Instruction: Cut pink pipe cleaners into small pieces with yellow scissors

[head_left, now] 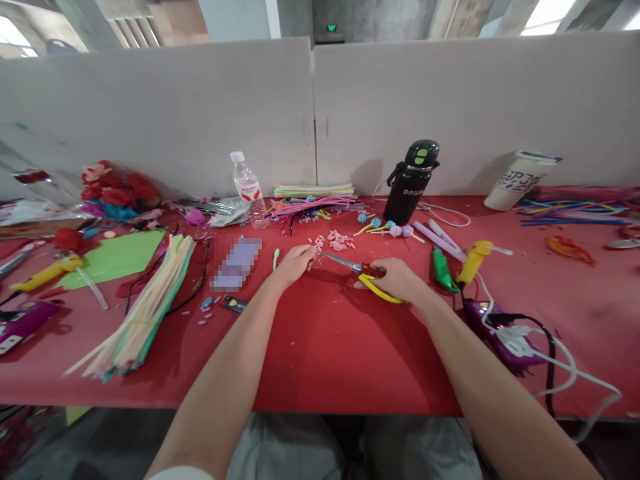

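Note:
My right hand [393, 280] is wrapped around the handles of a pair of scissors [345, 263], one part yellow and one dark red. Their metal blades point left, with the tips close to my left fingertips. My left hand [296, 265] is pinched closed just above the red tabletop; anything between its fingers is too small to make out. Small cut pink pieces [341, 240] lie in a loose pile right beyond the blades, and a few more sit by my left fingertips. A short light-green stick [275, 259] rests left of my left hand.
A bundle of pale fuzzy stems [145, 307] and a blurred-out rectangle [237, 264] lie to the left. A water bottle [250, 190] and black flask [410, 183] stand behind. At right are a yellow glue gun [474, 262], a purple power strip [505, 337] and cables.

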`<state>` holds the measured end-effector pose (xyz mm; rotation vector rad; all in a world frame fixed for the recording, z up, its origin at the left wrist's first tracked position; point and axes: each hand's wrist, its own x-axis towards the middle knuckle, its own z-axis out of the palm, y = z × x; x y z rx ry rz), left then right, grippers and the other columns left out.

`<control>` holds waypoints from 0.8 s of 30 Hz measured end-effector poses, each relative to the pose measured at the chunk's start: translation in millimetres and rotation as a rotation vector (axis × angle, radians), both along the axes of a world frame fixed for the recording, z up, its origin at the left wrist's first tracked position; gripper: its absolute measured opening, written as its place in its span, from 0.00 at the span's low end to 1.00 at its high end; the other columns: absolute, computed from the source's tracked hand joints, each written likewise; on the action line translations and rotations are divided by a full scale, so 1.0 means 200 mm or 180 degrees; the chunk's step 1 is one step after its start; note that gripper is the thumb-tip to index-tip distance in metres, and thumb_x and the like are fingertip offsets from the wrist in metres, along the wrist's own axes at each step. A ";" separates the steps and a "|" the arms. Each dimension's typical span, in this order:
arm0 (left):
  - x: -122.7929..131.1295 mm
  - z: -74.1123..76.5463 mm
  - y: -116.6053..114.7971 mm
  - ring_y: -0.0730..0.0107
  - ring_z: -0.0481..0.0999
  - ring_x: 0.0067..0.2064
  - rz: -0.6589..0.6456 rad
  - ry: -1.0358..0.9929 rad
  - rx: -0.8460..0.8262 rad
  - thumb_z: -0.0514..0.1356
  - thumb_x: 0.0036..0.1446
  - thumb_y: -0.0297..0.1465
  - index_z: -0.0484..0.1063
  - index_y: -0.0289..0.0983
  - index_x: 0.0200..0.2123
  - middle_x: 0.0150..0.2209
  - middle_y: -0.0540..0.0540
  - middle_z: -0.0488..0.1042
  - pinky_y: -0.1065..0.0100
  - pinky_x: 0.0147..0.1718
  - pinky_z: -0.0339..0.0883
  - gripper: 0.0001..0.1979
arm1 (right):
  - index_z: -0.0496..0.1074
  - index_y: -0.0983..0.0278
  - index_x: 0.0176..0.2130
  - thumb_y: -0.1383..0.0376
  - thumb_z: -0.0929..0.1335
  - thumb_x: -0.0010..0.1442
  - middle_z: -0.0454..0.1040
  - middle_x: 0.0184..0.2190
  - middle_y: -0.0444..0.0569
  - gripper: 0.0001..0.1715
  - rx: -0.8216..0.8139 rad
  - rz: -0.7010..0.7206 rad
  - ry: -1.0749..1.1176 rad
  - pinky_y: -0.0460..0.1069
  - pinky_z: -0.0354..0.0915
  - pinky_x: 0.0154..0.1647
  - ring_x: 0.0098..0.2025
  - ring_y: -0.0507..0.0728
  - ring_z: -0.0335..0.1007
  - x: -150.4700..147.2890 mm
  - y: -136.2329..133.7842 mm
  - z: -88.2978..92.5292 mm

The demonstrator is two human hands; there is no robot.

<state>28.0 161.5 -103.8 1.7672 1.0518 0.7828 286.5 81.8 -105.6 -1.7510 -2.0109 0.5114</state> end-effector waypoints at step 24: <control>0.01 0.01 -0.01 0.76 0.59 0.21 0.0140 0.0068 0.0012 0.48 0.58 0.41 0.58 0.37 0.20 0.18 0.53 0.60 0.70 0.24 0.51 0.18 | 0.60 0.63 0.20 0.39 0.69 0.42 0.57 0.18 0.40 0.32 0.0010 0.0014 0.0019 0.46 0.45 0.21 0.21 0.49 0.48 0.00 -0.01 0.00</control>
